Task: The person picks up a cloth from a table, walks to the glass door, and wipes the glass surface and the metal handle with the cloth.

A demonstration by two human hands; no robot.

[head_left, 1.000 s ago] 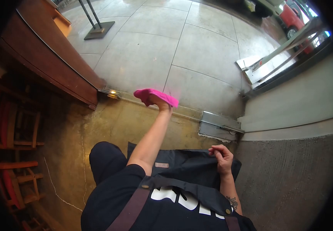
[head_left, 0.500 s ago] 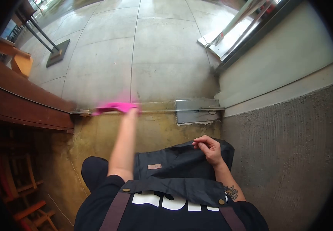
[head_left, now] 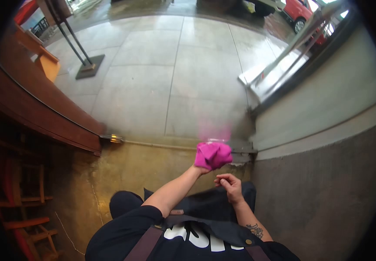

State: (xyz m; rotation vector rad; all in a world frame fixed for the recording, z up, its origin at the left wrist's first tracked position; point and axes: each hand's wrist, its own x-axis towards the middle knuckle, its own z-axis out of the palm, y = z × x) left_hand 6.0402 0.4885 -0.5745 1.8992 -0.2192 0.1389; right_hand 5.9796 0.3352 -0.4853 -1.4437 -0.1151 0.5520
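A bunched pink cloth [head_left: 214,155] is in my left hand [head_left: 202,169], which it largely covers. The cloth is over the right part of the doorway's floor track [head_left: 153,145], beside a metal floor plate that it partly hides. My right hand [head_left: 231,187] is just below and to the right of the cloth, above the dark apron over my knee, its fingers curled in toward the thumb with nothing visible in them.
A brown wooden door or panel [head_left: 53,113] borders the track on the left. A pale wall [head_left: 318,87] rises on the right. Beyond lie paving slabs [head_left: 144,82], a stand with a dark base [head_left: 90,66] and a red car [head_left: 298,13]. Wooden chairs [head_left: 27,224] are at lower left.
My left hand has swung right along the track with the cloth, from its left part toward the metal plate. The view has tilted up, showing cars outside. My right hand remains curled near my knee.
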